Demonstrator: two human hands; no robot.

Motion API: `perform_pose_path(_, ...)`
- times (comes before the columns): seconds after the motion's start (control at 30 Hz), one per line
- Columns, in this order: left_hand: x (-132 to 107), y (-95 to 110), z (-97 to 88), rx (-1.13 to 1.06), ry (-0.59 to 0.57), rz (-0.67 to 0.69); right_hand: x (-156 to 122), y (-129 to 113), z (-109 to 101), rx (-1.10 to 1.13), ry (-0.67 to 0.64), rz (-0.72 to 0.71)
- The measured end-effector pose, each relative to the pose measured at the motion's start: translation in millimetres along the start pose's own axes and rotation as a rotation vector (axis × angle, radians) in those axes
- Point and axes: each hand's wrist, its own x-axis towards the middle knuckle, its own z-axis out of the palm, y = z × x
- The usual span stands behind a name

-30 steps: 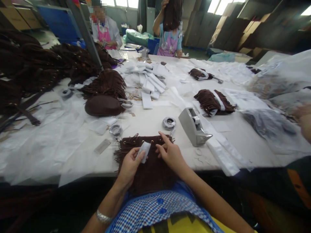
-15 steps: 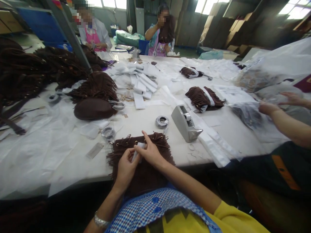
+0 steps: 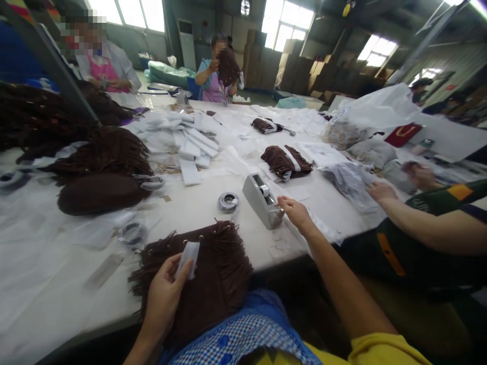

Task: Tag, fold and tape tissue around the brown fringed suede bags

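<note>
A brown fringed suede bag [image 3: 213, 268] lies at the near table edge, partly over my lap. My left hand [image 3: 165, 294] rests on it and pinches a small folded white paper piece [image 3: 189, 257] between thumb and fingers. My right hand [image 3: 296, 212] is stretched out to the right, fingers loosely curled at the front of a grey tape dispenser [image 3: 262, 200]. Whether it holds any tape I cannot make out.
A tape roll [image 3: 228, 201] lies beside the dispenser. White paper strips [image 3: 190, 144] are piled mid-table, brown fringed bags [image 3: 99, 172] heaped at left, more [image 3: 286, 161] beyond. A co-worker's arms [image 3: 414, 215] handle plastic bags at right. Two people work at the far end.
My right hand left the paper piece on the bag and reached right to the tape dispenser. My left hand kept hold of the paper. The view swung right and up.
</note>
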Motion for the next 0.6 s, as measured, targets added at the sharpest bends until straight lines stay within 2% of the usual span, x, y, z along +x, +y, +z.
perform_pose_path(0.07,-1,1,0.1,-0.001,0.009,-0.015,2,3,3,0.226,-0.086,0.113)
perform_pose_path(0.13,-1,1,-0.1,0.001,0.01,-0.025,1,1,4,0.415,-0.097,0.185)
perform_pose_path(0.2,-1,0,-0.5,0.004,0.015,-0.035,-4,-5,1,0.52,-0.092,0.198)
perform_pose_path(0.4,2,-4,-2.1,0.009,0.022,-0.055,-33,-20,-20,0.621,0.005,0.131)
perform_pose_path(0.5,2,-4,-2.9,0.005,0.015,-0.056,-48,-15,-24,0.633,-0.034,0.218)
perform_pose_path(0.6,0,-2,-3.6,0.008,0.014,-0.062,-57,1,-16,0.691,-0.093,0.339)
